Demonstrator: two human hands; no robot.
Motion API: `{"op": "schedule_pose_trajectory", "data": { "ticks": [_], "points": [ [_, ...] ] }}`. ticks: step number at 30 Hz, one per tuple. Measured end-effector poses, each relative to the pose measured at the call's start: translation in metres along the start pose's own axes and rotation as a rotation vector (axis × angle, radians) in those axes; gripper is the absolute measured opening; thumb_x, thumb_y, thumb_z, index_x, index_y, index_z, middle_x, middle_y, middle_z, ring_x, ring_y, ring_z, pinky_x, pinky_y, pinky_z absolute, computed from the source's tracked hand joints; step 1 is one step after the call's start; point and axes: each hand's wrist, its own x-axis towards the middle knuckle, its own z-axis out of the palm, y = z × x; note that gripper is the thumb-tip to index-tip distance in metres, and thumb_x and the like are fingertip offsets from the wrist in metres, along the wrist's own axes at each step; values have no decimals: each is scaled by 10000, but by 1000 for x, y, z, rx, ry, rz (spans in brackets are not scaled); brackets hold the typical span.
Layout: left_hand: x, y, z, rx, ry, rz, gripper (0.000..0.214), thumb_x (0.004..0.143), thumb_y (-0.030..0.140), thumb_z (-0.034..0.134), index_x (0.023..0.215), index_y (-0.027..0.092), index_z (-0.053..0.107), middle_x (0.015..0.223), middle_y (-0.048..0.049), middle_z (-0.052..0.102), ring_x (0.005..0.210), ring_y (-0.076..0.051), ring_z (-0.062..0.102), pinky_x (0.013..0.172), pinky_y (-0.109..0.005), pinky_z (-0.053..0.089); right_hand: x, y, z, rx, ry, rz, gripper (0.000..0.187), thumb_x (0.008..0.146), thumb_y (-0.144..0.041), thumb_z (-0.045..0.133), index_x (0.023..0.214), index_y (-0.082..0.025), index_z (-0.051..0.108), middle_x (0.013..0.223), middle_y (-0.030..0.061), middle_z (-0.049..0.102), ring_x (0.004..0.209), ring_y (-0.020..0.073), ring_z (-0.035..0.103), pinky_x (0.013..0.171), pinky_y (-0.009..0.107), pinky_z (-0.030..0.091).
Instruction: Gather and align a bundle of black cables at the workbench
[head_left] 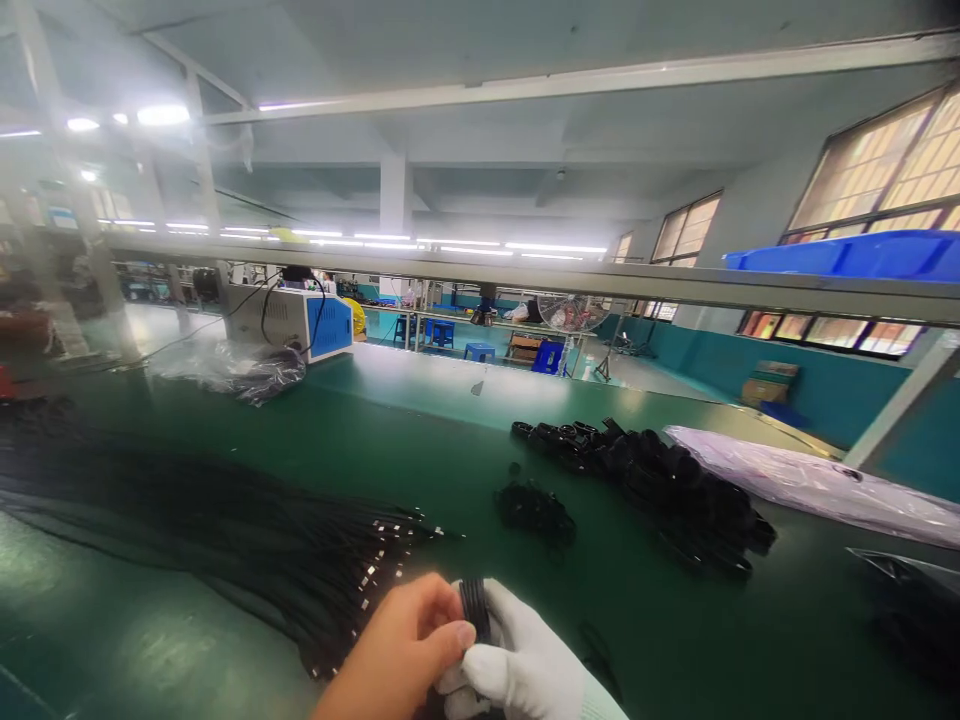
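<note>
Close to the front edge of the view, a coiled black cable [474, 606] is held between my two hands. My bare left hand [412, 640] pinches it from the left with thumb and fingers. In a white glove, my right hand [517, 655] is closed around its right side. The lower part of the coil is hidden by the fingers. Left of my hands lies a long bundle of loose black cables [247, 530] with small shiny metal connectors [375, 555] at the ends. Beyond my hands sits a small pile of black ties or rings [534, 512], too blurred to name exactly.
A heap of coiled black cables [645, 480] lies right of centre on the green table [360, 430]. Beside it are a pinkish plastic bag [810, 480] and a dark bag [907, 610]. A blue-and-white machine [300, 320] and clear plastic [232, 368] stand back left. A shelf rail [480, 262] crosses overhead.
</note>
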Motion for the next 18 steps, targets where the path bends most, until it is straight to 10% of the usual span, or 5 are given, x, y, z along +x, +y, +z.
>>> {"op": "schedule_pose_trajectory", "data": {
  "ticks": [9, 18],
  "points": [
    [-3, -12, 1, -303, -215, -7, 258, 743, 405, 582, 742, 178, 461, 599, 30, 533, 555, -108, 499, 559, -220, 382, -3, -3, 4, 117, -128, 34, 476, 602, -363, 796, 944, -135, 557, 806, 30, 571, 712, 138, 535, 698, 309, 445],
    [-11, -4, 3, 504, 300, 414, 377, 708, 34, 425, 967, 219, 627, 941, -48, 607, 846, -189, 590, 757, -272, 440, 10, 13, -6, -16, -116, -92, 507, 589, -328, 782, 1016, -166, 561, 899, 38, 565, 825, 207, 587, 823, 427, 466]
  ]
}}
